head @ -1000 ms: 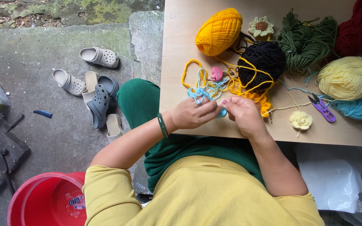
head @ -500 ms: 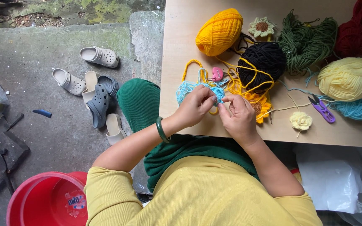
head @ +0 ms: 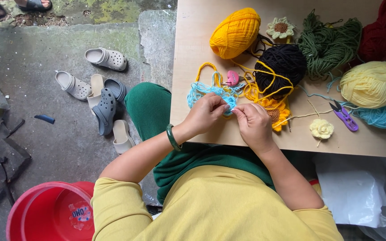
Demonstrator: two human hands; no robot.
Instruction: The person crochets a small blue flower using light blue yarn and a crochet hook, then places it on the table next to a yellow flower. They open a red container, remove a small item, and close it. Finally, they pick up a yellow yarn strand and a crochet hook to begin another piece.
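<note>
Right now both hands pinch the light blue yarn [head: 211,91]: left hand [head: 207,114] nearer its tangle, right hand [head: 253,122] just beside, fingertips meeting.

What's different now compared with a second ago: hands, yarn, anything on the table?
Both hands slid down toward the table's near edge. The left hand and right hand now pinch the light blue yarn between their fingers; its tangle has spread left of the pink tool. The orange ball, black ball, purple snips and cream flower stayed put.
</note>
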